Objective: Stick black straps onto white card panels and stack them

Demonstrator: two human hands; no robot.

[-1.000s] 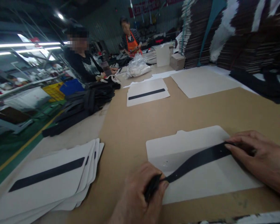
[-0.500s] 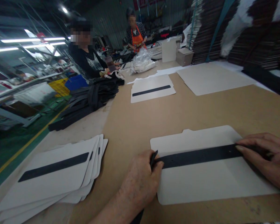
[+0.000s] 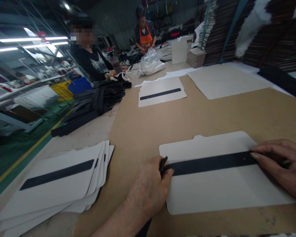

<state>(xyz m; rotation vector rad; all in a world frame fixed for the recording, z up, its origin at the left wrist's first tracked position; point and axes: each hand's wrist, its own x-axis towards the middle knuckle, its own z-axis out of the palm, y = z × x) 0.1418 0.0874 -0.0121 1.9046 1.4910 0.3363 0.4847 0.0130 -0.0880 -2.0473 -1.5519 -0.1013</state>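
A white card panel (image 3: pixel 219 194) lies flat on the brown tabletop (image 3: pixel 187 118) in front of me. A long black strip (image 3: pixel 212 163) stretches straight across it from left to right. My left hand (image 3: pixel 148 191) pinches the strip's left end at the panel's left edge. At the panel's right edge, my right hand (image 3: pixel 283 164) presses fingers down on the strip's right end.
A fanned stack of white panels with black strips (image 3: pixel 56 181) sits at my left. Another such panel (image 3: pixel 161 93) lies farther back, beside a grey sheet (image 3: pixel 227 80). Black material (image 3: pixel 96 102) is heaped left. Two people (image 3: pixel 88 62) work beyond; tall stacks (image 3: pixel 249 29) rise right.
The strip sagged in a curve a second ago; it now lies straight and flat across the panel. My left hand moved up to the panel's left edge.
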